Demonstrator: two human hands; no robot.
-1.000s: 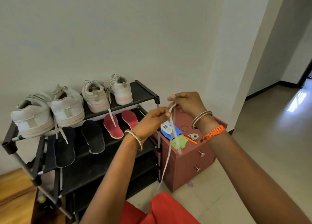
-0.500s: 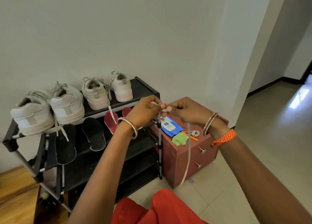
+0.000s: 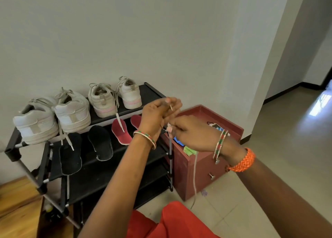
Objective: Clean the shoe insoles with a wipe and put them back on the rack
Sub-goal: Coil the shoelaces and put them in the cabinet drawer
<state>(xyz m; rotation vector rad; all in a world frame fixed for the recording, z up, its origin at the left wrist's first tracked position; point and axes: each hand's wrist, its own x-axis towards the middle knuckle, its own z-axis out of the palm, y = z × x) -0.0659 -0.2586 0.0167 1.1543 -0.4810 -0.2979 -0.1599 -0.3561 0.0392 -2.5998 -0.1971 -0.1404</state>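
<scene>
Hard to see much of what sits on the red cabinet (image 3: 201, 167) right of the rack (image 3: 115, 167): the right hand (image 3: 193, 132) and its bangled wrist cover most of the top. Only a sliver of the blue wipe pack (image 3: 178, 141) and a corner of a green cloth (image 3: 188, 150) peek out under the palm. The small bits that lay there are too covered to call.

Both hands work a pale lace (image 3: 195, 175). The left hand (image 3: 158, 114) is raised above the rack's right corner post, fingers curled, pinching the lace's tip, which sticks up between the fingertips. The right hand is just below and right of it, fingers curled too, pinching the lace further along; the rest hangs down in front of the cabinet toward the floor. The stretch between the two hands is hidden by the fingers, so I can't tell how it runs there.

The insoles are on the rack's second shelf: two black insoles (image 3: 100, 143) to the left, two red insoles (image 3: 120, 132) to the right, the far red one partly behind the left hand. Four white shoes (image 3: 71, 112) stand on the top shelf. The rack's lower left is cut off by the frame edge.

Compared with half a second ago, the hands were level and touching; now the left has lifted and the right has dropped, so more of the cabinet top is covered. The insoles haven't moved.
</scene>
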